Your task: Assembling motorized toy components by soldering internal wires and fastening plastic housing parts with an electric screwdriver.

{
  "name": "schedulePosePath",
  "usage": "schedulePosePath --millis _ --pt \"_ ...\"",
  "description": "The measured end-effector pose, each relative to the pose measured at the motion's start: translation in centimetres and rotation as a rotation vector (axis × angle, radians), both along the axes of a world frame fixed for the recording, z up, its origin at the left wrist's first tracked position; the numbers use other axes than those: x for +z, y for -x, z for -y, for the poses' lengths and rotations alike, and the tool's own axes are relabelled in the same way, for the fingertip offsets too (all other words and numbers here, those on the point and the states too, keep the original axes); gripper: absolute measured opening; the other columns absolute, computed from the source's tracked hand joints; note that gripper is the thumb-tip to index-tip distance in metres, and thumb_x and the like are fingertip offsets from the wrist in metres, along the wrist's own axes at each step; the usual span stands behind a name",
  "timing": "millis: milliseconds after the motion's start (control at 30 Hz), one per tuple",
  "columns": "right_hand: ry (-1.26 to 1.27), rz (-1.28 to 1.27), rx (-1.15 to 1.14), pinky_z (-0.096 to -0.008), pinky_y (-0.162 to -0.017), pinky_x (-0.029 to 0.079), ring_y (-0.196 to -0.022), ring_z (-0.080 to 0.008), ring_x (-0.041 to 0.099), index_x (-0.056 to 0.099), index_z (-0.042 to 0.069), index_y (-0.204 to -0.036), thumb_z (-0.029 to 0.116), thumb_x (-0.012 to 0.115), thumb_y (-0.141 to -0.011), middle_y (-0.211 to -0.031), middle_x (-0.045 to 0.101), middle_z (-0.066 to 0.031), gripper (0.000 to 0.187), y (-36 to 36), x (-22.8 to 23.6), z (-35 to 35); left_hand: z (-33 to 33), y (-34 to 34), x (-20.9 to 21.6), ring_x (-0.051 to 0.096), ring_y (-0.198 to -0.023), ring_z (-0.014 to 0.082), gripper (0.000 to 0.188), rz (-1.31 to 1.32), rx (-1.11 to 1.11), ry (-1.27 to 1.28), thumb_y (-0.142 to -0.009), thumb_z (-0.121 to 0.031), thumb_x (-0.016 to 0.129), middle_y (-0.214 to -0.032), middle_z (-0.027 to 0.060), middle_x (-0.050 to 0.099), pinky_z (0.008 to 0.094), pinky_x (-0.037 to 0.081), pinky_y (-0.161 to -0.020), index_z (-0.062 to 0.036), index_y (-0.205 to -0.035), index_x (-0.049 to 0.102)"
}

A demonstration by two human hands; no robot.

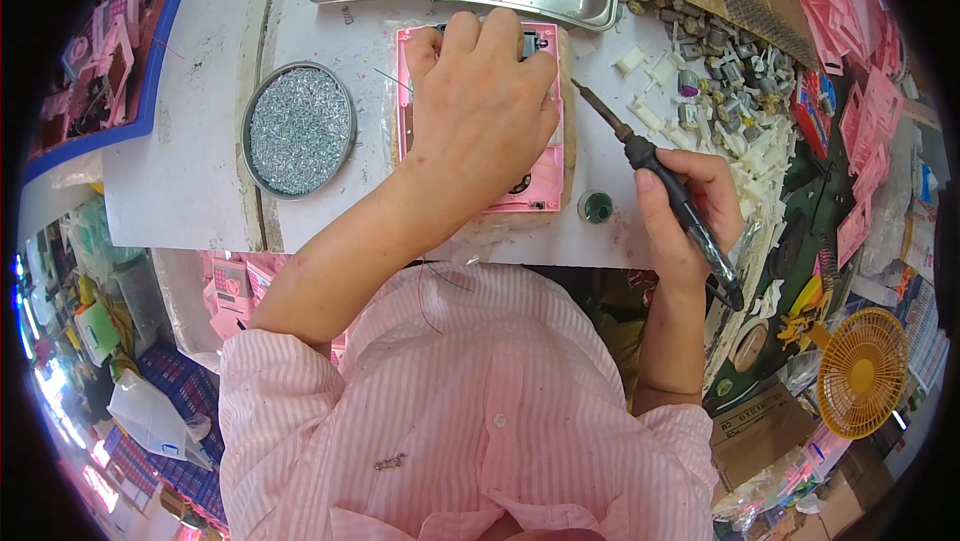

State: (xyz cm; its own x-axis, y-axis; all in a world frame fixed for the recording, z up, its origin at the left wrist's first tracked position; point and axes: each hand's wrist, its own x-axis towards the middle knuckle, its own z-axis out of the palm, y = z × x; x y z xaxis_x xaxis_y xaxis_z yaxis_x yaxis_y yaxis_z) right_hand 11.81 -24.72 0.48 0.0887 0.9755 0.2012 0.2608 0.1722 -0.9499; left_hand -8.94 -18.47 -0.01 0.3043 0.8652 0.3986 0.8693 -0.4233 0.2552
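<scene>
Under left hand [482, 101], casing [546, 179] largely unclear

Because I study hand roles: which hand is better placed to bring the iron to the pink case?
Probably the right hand: it holds the iron, with its tip near the right edge of the pink case. The left hand covers part of the case, away from the iron.
</scene>
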Motion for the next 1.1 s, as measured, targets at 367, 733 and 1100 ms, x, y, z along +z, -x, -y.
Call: schedulePosePath --millis 367,733,1100 --pt "-0.023 0.013 -0.067 -0.0181 -0.063 0.042 -0.068 -0.0040 0.053 0.064 -0.002 -0.103 0.002 0.079 -0.083 -0.080 0.063 -0.0008 0.025 -1.7 -0.2 1.2 0.0 -0.2 0.3 0.050 -0.091 0.0249 0.008 -0.006 -0.001 0.022 -0.077 -0.019 0.070 -0.090 0.0040 0.051 0.0463 0.034 -0.088 -0.0123 -0.081 0.069" --pt "-0.013 -0.010 -0.087 -0.0182 -0.065 0.044 -0.071 -0.0046 0.055 0.064 -0.002 -0.103 0.002 0.080 -0.083 -0.085 0.065 -0.0022 0.026 -2.2 0.1 1.3 0.0 -0.2 0.5 0.050 -0.092 0.0246 0.009 -0.017 -0.011 0.028 -0.077 -0.019 0.070 -0.091 0.0038 0.051 0.0466 0.034 -0.088 -0.0115 -0.081 0.070" --pt "-0.015 -0.048 -0.110 -0.0198 -0.069 0.046 -0.075 -0.0068 0.059 0.063 -0.001 -0.104 0.001 0.079 -0.083 -0.089 0.067 -0.0044 0.026 -2.8 0.4 1.5 1.4 4.3 2.8 0.059 -0.095 0.0271 0.028 -0.183 -0.028 0.126 -0.081 -0.033 0.074 -0.096 0.0075 0.058 0.0445 0.045 -0.080 -0.0094 -0.092 0.066"
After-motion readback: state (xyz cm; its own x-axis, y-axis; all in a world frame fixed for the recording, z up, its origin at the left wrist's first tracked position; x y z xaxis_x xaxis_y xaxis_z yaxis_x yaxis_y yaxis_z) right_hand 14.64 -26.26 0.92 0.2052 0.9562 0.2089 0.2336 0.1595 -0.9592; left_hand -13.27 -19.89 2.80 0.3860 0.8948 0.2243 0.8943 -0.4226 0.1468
